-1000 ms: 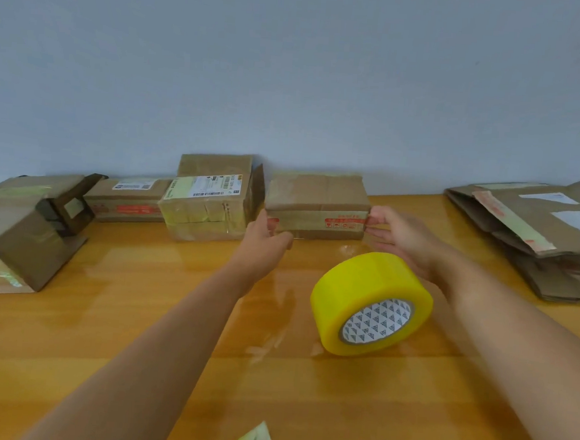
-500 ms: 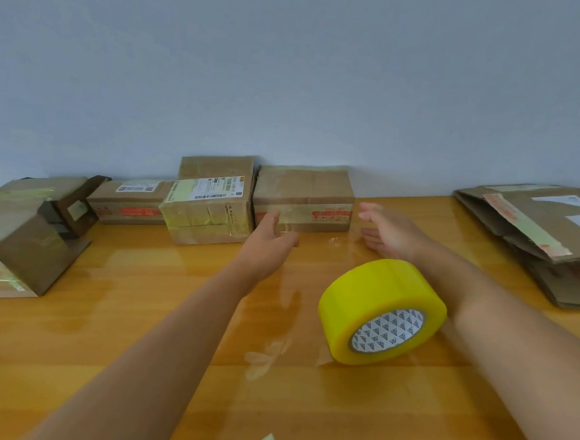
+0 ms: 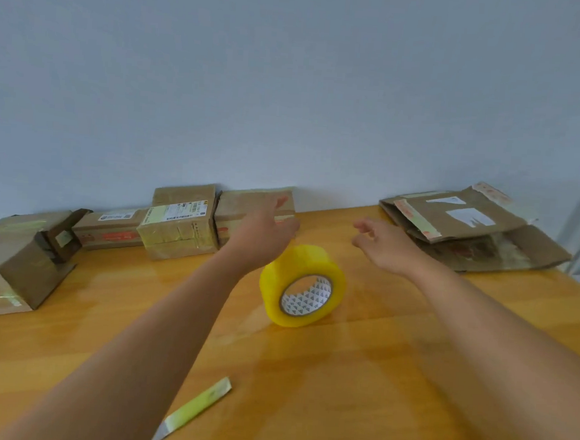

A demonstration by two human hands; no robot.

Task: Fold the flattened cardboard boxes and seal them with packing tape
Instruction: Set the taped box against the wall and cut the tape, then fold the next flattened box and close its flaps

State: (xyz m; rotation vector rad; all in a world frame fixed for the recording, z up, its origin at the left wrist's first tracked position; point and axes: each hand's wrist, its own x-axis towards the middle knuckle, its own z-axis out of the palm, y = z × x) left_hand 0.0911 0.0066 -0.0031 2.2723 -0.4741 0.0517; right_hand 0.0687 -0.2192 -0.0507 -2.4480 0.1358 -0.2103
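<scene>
We see a glossy orange-brown wooden table (image 3: 355, 396) set against a pale wall. On it stands a yellow roll of packing tape (image 3: 303, 286) on its edge, near the middle. A row of taped brown cardboard boxes (image 3: 178, 229) lies along the back edge; a larger taped box (image 3: 14, 262) at far left. Flattened brown cardboard boxes (image 3: 470, 229) are stacked at back right. A yellowish strip of tape (image 3: 193, 410) lies near the front.
</scene>
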